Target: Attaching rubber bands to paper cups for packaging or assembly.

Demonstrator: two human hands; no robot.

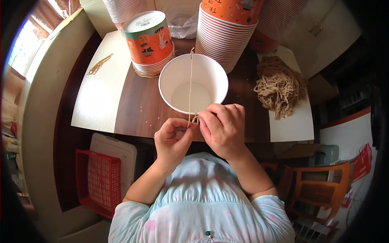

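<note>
A white paper bucket (172, 83) stands on the table with its mouth up toward me. A thin tan string (191, 79) runs across its mouth from a knot at the far rim to the near rim. My left hand (173, 139) pinches the string just in front of the near rim, thumb against forefinger. Close beside it, my right hand (224, 127) pinches the same string at a small loop or knot, its other fingers curled. Both hands are closed, and the fingertips hide part of the string.
Behind the bucket are an upside-down orange-and-green bucket stack (150, 44) and a taller stack (225, 40). Tan strings lie in a heap (281, 87) at right and a small bundle (100, 64) at left. Below are a red basket (98, 182) and a wooden chair (320, 186).
</note>
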